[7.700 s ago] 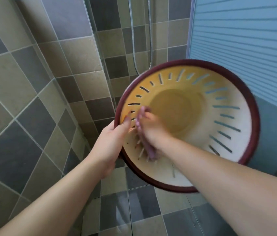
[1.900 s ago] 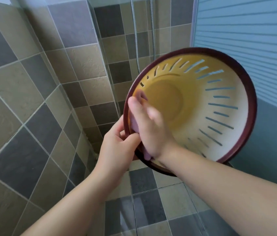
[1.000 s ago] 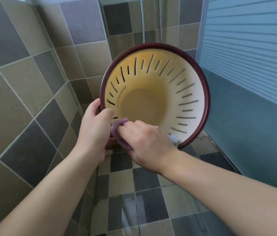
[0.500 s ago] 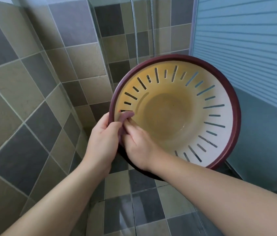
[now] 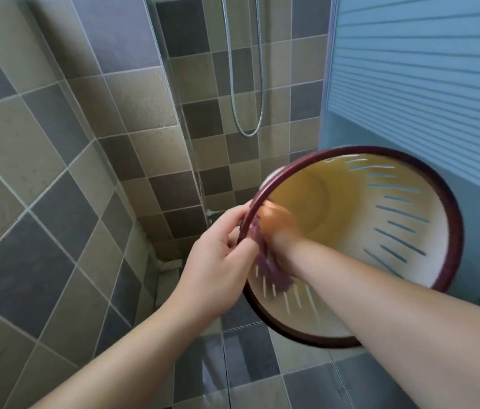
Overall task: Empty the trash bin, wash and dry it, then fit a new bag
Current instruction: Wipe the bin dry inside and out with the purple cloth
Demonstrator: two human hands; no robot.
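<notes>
Left hand [image 5: 218, 258] curled, gripping trash bin [image 5: 409, 219] rim; right hand [image 5: 277, 228] inside, blurred, pressing purple cloth [image 5: 271, 267] to wall.

The slotted cream plastic bin with the maroon rim [image 5: 403, 231] has swung to the frame's lower right. The right hand [image 5: 277, 228] now reaches deeper inside with the purple cloth [image 5: 271, 267].

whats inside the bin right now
Inside the slotted bin are the right hand and a purple cloth pressed to the inner wall. No trash or bag shows. The hand hides part of the wall and bottom.
</notes>
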